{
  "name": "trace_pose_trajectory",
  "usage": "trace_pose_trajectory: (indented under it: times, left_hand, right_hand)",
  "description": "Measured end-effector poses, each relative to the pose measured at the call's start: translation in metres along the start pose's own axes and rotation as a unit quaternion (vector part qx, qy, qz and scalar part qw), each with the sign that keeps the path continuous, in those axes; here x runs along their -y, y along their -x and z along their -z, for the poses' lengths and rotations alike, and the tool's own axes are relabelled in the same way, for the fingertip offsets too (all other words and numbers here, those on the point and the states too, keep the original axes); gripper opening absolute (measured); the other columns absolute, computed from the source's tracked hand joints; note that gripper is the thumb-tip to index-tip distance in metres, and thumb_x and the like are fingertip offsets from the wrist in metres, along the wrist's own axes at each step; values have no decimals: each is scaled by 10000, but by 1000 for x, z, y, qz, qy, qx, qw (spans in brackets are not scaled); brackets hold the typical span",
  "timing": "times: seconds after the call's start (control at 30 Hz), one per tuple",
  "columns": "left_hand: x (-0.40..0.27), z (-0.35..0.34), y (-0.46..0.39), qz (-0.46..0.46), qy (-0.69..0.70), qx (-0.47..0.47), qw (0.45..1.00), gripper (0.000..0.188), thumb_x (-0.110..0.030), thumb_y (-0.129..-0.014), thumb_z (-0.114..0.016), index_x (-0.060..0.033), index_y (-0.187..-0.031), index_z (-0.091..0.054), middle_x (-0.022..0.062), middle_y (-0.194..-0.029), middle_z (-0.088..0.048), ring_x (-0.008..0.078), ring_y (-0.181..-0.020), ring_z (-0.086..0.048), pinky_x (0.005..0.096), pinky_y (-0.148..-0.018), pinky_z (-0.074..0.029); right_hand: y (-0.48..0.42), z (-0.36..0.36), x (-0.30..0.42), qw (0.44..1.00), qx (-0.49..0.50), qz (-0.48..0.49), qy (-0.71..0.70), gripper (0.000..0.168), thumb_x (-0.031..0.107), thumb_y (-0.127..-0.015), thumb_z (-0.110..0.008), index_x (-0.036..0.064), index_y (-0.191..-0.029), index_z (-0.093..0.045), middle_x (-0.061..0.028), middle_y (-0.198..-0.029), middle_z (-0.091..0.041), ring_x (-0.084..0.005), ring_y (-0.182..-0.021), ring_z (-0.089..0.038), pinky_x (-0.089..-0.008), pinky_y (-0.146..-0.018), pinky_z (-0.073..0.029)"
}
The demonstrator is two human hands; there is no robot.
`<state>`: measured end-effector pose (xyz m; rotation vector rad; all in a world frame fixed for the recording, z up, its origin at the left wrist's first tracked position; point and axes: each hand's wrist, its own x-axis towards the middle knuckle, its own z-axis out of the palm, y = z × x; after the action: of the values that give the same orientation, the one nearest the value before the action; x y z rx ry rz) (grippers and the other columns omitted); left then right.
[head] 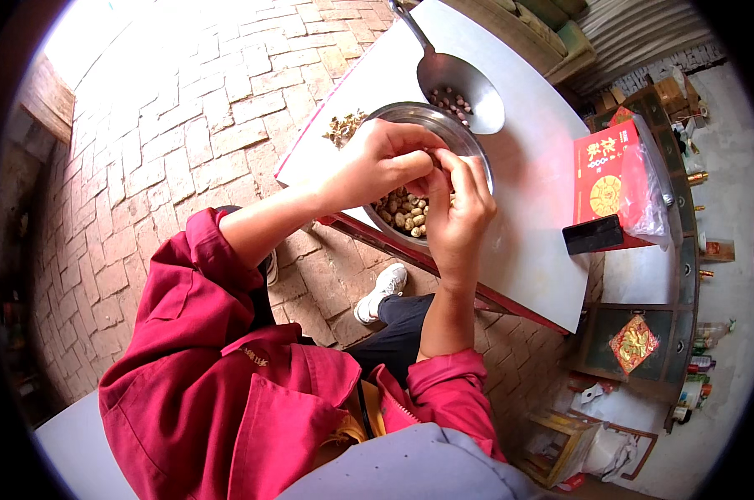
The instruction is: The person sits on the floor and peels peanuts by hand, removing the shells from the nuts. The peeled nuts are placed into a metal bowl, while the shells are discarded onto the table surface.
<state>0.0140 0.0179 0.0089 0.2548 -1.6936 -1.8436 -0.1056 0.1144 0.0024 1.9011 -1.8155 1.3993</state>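
Observation:
My left hand point(383, 159) and my right hand point(461, 200) meet over a round steel bowl point(392, 112). Their fingertips come together, but what is between them is hidden. Unshelled peanuts point(408, 215) lie in the bowl beneath my hands. Beyond it, a metal ladle with a long handle point(486, 103) holds several shelled pinkish peanuts point(452, 103). A small heap of broken shells point(344, 127) lies on the table just left of the bowl.
The white table point(527, 181) has a red edge. At its right stand a red box point(592, 175), a clear plastic bag point(645, 194) and a black phone point(594, 235). A green cabinet point(680, 269) is farther right. Brick floor point(214, 112) lies to the left.

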Motion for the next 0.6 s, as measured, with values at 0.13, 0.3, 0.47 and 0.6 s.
trace_pose_trajectory:
  times: [0.13,0.3,0.47,0.6]
  left_hand:
    - [7,4,-2,20,-14,-18,1000,229,-38,-885,-475,92,-1015,-610,102,-874,-656,125,-803,-647,259,-724,-564]
    - [18,6,-6,32,20,21,999,246,-81,-928,-498,75,-1096,-586,108,-902,-663,128,-798,-656,258,-732,-565]
    - [13,4,-9,56,134,33,989,267,-136,-935,-563,44,-1131,-567,100,-917,-666,139,-804,-672,259,-754,-566]
    - [22,12,-11,111,212,36,970,215,-121,-905,-604,22,-1065,-611,88,-894,-668,127,-778,-667,248,-746,-563]
  right_hand:
    - [2,-1,3,1000,10,-10,-2,149,19,-877,-559,-14,-1015,-605,-146,-882,-588,-300,-792,-604,-376,-699,-486]
    - [-3,11,0,989,40,-107,-89,120,52,-895,-576,-19,-978,-625,-131,-892,-610,-228,-781,-617,-314,-703,-483]
    - [-4,10,-9,974,-5,-149,-171,185,79,-922,-563,7,-1064,-657,-82,-869,-594,-175,-762,-576,-273,-711,-465]
    - [-3,9,-11,982,17,-113,-147,235,74,-923,-556,20,-1138,-633,-67,-876,-579,-174,-761,-566,-279,-710,-464]
